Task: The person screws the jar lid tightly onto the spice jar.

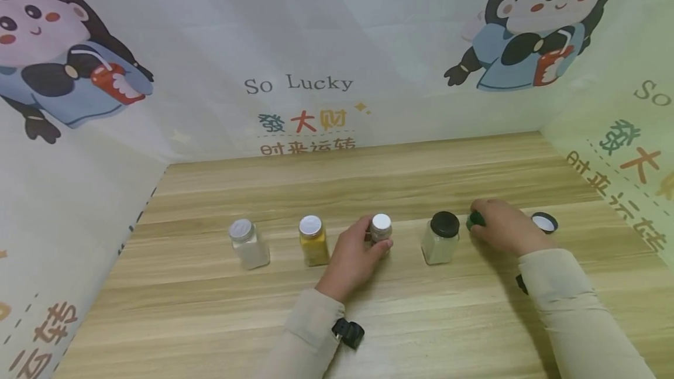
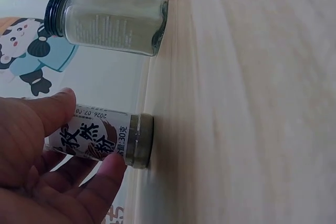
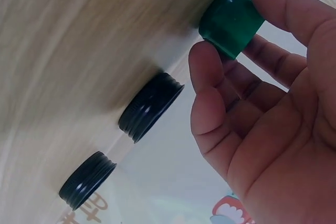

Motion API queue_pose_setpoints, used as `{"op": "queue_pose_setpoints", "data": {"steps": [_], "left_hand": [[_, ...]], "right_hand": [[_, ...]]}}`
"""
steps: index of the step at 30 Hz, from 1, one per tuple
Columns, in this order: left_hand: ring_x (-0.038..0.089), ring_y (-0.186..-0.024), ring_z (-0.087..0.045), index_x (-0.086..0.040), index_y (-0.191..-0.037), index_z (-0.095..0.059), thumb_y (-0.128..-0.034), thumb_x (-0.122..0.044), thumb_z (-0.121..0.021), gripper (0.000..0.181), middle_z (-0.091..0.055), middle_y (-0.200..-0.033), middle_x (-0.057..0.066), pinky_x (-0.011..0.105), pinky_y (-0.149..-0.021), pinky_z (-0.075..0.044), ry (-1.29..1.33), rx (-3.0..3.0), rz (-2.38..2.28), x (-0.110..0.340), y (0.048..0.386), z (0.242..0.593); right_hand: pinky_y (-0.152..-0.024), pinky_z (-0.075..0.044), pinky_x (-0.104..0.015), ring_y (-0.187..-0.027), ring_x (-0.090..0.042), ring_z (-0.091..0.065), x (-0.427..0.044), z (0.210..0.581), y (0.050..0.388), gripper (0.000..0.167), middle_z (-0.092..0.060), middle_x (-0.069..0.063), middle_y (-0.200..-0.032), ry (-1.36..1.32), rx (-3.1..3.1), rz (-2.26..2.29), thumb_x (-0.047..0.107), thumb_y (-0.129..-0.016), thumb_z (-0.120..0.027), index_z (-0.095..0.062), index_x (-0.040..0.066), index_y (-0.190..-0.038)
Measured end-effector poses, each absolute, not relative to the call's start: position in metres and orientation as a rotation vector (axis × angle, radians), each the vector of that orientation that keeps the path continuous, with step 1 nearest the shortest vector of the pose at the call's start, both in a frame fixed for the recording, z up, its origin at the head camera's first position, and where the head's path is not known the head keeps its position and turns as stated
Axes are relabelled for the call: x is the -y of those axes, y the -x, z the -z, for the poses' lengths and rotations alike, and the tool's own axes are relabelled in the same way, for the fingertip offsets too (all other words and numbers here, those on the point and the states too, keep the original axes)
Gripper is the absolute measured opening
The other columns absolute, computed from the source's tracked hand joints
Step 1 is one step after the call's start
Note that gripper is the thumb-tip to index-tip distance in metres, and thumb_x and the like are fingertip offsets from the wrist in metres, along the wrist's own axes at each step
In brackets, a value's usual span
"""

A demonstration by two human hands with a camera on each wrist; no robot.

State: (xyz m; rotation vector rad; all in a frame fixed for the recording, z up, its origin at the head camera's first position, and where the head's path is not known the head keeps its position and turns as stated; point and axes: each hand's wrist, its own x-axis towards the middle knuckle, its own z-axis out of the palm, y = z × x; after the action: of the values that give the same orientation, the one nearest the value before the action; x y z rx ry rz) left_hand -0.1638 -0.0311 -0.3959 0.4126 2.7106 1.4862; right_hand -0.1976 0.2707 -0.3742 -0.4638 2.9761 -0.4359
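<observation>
My left hand [image 1: 351, 262] curls around a small white-capped bottle [image 1: 381, 228]; in the left wrist view the labelled bottle [image 2: 94, 135] stands on the table between thumb and fingers. My right hand [image 1: 508, 230] pinches a green cap [image 1: 475, 220] at the table surface, and the right wrist view shows the green cap [image 3: 232, 22] between thumb and fingertips. Between the hands stands a square glass jar [image 1: 440, 244] with a black lid, pale contents inside. Left of my left hand are a yellow-filled jar [image 1: 314, 247] and a jar of white contents [image 1: 251, 250], both with white-topped lids.
A black-rimmed lid [image 1: 544, 223] lies right of my right hand; the right wrist view shows two black lids, one nearer [image 3: 150, 107] and one farther [image 3: 87, 180]. Printed cloth walls [image 1: 221, 45] border the wooden table [image 1: 210, 320] at the back and sides.
</observation>
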Motion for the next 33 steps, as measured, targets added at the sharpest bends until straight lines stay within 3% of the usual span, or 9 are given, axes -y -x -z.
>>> {"op": "queue_pose_setpoints", "data": {"steps": [12, 19, 33], "left_hand": [[0.023, -0.110, -0.062, -0.009, -0.128, -0.060, -0.0937, -0.021, -0.071, 0.038, -0.067, -0.117, 0.008, 0.040, -0.096, -0.049, -0.409, -2.713, -1.446, 0.031, 0.166, 0.394], [0.024, -0.110, -0.063, -0.008, -0.129, -0.060, -0.0931, -0.021, -0.072, 0.040, -0.067, -0.117, 0.010, 0.040, -0.096, -0.050, -0.421, -2.711, -1.438, 0.030, 0.166, 0.393], [0.027, -0.110, -0.063, -0.007, -0.129, -0.061, -0.0923, -0.019, -0.073, 0.040, -0.067, -0.118, 0.011, 0.042, -0.095, -0.050, -0.402, -2.720, -1.436, 0.031, 0.166, 0.395]], "right_hand": [[-0.080, -0.052, -0.055, -0.093, -0.037, -0.064, -0.267, 0.363, 0.197, 0.038, -0.067, -0.023, -0.104, 0.438, -2.977, 0.436, 0.014, -0.093, -0.068, -0.057, -0.010, -0.120], [-0.085, -0.049, -0.059, -0.101, -0.044, -0.062, -0.268, 0.352, 0.195, 0.037, -0.066, -0.026, -0.110, 0.427, -2.990, 0.467, 0.014, -0.095, -0.065, -0.057, -0.009, -0.122], [-0.078, -0.051, -0.054, -0.094, -0.037, -0.063, -0.253, 0.320, 0.187, 0.040, -0.063, -0.028, -0.114, 0.496, -3.041, 0.476, 0.014, -0.094, -0.062, -0.055, -0.009, -0.126]]}}
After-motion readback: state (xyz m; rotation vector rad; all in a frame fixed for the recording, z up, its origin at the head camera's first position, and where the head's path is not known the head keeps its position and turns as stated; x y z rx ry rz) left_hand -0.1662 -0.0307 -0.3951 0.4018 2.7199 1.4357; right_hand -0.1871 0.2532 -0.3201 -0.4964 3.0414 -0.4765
